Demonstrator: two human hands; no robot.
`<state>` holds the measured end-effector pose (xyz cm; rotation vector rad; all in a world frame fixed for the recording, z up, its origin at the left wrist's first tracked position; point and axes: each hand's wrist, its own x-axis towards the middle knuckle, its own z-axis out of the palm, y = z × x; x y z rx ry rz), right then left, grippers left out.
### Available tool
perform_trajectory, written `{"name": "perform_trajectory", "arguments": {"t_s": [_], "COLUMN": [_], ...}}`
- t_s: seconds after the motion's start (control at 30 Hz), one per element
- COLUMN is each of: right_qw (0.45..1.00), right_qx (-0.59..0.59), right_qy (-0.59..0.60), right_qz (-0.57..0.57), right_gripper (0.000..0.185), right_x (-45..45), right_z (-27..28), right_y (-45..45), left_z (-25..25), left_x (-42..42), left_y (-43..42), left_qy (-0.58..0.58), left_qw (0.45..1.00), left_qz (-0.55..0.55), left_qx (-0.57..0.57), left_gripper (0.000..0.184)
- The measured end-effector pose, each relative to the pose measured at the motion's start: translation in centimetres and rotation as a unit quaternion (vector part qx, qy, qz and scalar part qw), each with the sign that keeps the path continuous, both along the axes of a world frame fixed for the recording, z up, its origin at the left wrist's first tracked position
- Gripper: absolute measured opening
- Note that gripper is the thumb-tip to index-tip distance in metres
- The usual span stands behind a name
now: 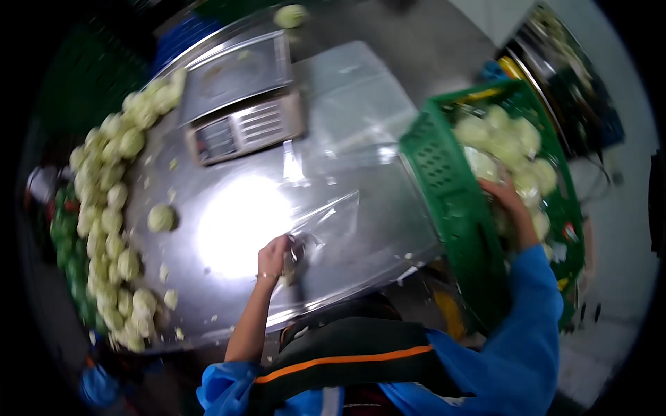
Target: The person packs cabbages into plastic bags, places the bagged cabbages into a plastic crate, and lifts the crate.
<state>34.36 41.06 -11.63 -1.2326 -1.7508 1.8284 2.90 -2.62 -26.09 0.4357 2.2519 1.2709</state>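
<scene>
My left hand (272, 258), closed, is over the metal table near its front edge. A crumpled clear plastic bag (336, 211) spreads from it to the right across the steel. Something dark and shiny next to the fingers is too blurred to name. My right hand (506, 197) reaches into a green crate (437, 156) on the right, its fingers against a bagged cabbage (480, 164). Several more pale cabbages, some in shiny film, fill the crate around it. My fingertips there are partly hidden.
A weighing scale (239, 128) stands at the table's back left, beside a stack of clear plastic bags (357, 93). Several cabbages (104, 215) are piled along the left edge. A single cabbage (161, 218) lies apart; another cabbage (290, 16) sits at the back.
</scene>
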Motion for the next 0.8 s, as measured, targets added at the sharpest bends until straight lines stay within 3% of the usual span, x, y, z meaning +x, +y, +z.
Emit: {"name": "perform_trajectory", "arguments": {"t_s": [0.03, 0.07, 0.1, 0.13, 0.17, 0.2, 0.23, 0.27, 0.3, 0.37, 0.4, 0.47, 0.5, 0.53, 0.57, 0.6, 0.63, 0.67, 0.73, 0.8], "right_qw": [0.984, 0.921, 0.855, 0.807, 0.886, 0.913, 0.934, 0.947, 0.944, 0.942, 0.933, 0.949, 0.938, 0.898, 0.785, 0.834, 0.837, 0.776, 0.672, 0.633], "right_qx": [0.106, 0.253, 0.361, 0.493, 0.436, 0.389, 0.35, 0.305, 0.324, 0.33, 0.339, 0.243, 0.201, 0.249, 0.396, 0.236, 0.182, 0.2, 0.342, 0.331], "right_qy": [-0.138, -0.291, -0.368, -0.304, -0.151, -0.119, -0.039, 0.036, 0.044, 0.045, 0.049, 0.072, 0.065, 0.077, 0.189, 0.046, 0.039, 0.188, 0.285, 0.229], "right_qz": [0.036, 0.044, 0.061, 0.111, 0.038, -0.027, -0.06, -0.096, -0.055, 0.044, 0.111, 0.187, 0.277, 0.354, 0.438, 0.497, 0.514, 0.568, 0.592, 0.662], "right_gripper": [0.088, 0.091, 0.09, 0.081, 0.067, 0.045, 0.034, 0.025, 0.02, 0.016, 0.016, 0.019, 0.018, 0.015, 0.014, 0.014, 0.014, 0.028, 0.054, 0.076], "right_x": [-0.9, 1.8, 2.7, 3.5, 1.6, -0.2, -1.7, -3.4, -6.8, -15.2, -19.5, -27.5, -31.3, -35.5, -40.2, -43.9, -47.3, -50.8, -56.2, -59.9], "right_z": [2.3, -0.2, 1.0, 2.7, 5.3, 8.2, 8.9, 9.1, 8.7, 6.7, 5.5, 3.7, 4.0, 3.8, 0.4, 1.7, 2.6, 0.7, -1.5, -2.7], "right_y": [-0.6, 1.7, 1.3, 1.6, -0.6, -1.9, -2.3, -2.3, -3.7, -9.5, -12.8, -21.5, -26.3, -31.1, -33.4, -38.7, -43.8, -47.6, -56.3, -64.1], "left_z": [2.0, 5.2, 9.0, 12.7, 15.5, 17.2, 17.8, 16.8, 13.8, 6.4, 6.7, 7.8, 7.8, 7.3, 6.5, 6.0, 8.3, 9.2, 8.8, 7.3], "left_x": [-2.1, -4.2, -6.1, -7.0, -6.2, -5.0, -3.9, -3.6, -3.0, -1.3, -0.5, 0.4, 0.4, -0.2, -1.1, -2.0, -2.9, -3.5, -3.6, -3.6], "left_y": [-0.5, -1.6, -3.5, -6.0, -8.6, -11.0, -14.0, -15.1, -16.6, -21.2, -22.0, -22.9, -24.1, -25.5, -27.1, -28.9, -29.4, -30.5, -33.1, -34.4], "left_qy": [-0.038, -0.067, 0.058, 0.184, 0.323, 0.449, 0.598, 0.558, 0.407, 0.345, 0.213, 0.347, 0.328, 0.31, 0.293, 0.277, 0.199, 0.212, 0.3, 0.251], "left_qw": [0.987, 0.947, 0.914, 0.857, 0.838, 0.807, 0.79, 0.83, 0.911, 0.887, 0.938, 0.927, 0.925, 0.922, 0.915, 0.904, 0.886, 0.862, 0.887, 0.939], "left_qz": [0.124, 0.244, 0.333, 0.415, 0.392, 0.355, 0.128, -0.009, -0.057, -0.156, -0.09, 0.079, 0.118, 0.177, 0.237, 0.297, 0.412, 0.458, 0.344, 0.171], "left_qx": [0.097, 0.198, 0.226, 0.243, 0.2, 0.144, 0.043, -0.012, -0.034, -0.263, -0.26, -0.119, -0.151, -0.146, -0.143, -0.137, -0.07, -0.034, -0.065, -0.16], "left_gripper": [0.031, 0.032, 0.03, 0.028, 0.025, 0.022, 0.015, 0.013, 0.015, 0.014, 0.011, 0.011, 0.013, 0.013, 0.012, 0.012, 0.012, 0.017, 0.026, 0.031]}}
